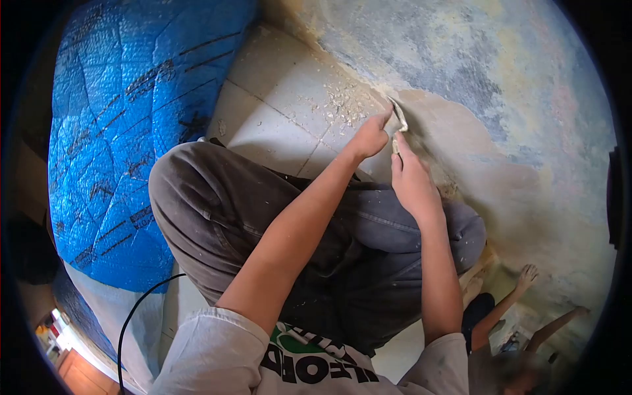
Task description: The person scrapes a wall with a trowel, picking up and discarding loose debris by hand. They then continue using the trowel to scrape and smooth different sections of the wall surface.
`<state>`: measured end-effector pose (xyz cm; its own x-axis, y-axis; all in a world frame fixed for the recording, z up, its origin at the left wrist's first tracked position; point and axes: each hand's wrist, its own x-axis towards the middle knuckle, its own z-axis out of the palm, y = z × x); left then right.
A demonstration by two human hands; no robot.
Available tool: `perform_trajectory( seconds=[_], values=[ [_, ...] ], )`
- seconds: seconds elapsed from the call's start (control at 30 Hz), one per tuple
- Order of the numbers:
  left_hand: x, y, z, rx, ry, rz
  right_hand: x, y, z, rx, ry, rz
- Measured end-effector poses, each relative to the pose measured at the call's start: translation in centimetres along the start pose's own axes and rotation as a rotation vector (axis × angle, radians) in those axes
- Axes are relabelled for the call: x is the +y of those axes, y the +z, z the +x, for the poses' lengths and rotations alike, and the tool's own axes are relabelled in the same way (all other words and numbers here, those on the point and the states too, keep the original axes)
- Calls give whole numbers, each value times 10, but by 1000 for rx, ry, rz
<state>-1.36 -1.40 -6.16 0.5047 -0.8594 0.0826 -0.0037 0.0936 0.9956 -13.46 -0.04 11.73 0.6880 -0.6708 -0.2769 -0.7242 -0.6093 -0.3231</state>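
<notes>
Glossy crinkled blue plastic sheet (141,131) at ten o'clock, rough mottled grey wall (454,52), smooth pale floor tiles (263,89), matt dark trousers (217,197)

One head-worn view, aimed steeply down
The camera sits on the person's head, above the lap (316,243), facing forward and down past both forearms to the tiled floor (263,99) and wall (461,72), about an arm's reach off; its round, wide view darkens at the edges, and no second view shares the scene.
</notes>
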Motion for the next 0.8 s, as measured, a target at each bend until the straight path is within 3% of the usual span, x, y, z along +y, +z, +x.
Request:
perform_trajectory(
  seconds=[0.1, 0.13, 0.27, 0.3, 0.37, 0.4, 0.43, 0.5, 0.57, 0.63, 0.8],
  values=[
    [14, -22, 3, -44, -323, -349, -9, 14, 22, -90, 77, -11],
    [48, -39, 5, -205, -446, -337, -17, 17, 19, -56, 68, -43],
    [91, -22, -13, -63, -397, -327, -23, 10, 3, -48, 62, -18],
    [77, -17, -6, -45, -399, -327, -19, 10, 1, -7, 70, 35],
    [34, -6, 2, -111, -168, -188, -17, 18, 7, 18, 81, 87],
    [64, -20, -5, -111, -348, -283, -15, 25, 19, -7, 72, 62],
    [58, -21, -6, -121, -352, -286, -20, 25, 22, -27, 66, 38],
    [42, -23, 1, -134, -338, -313, -24, 22, 16, -54, 171, 54],
    [24, -5, 1, -112, -240, -359, -18, 25, 6, 42, 33, 25],
    [27, 9, -1, 25, -117, -304, -16, 22, 5, 53, 19, 52],
    [21, -17, 9, -122, -332, -243, -18, 31, 24, -46, 51, 0]
  ],
)
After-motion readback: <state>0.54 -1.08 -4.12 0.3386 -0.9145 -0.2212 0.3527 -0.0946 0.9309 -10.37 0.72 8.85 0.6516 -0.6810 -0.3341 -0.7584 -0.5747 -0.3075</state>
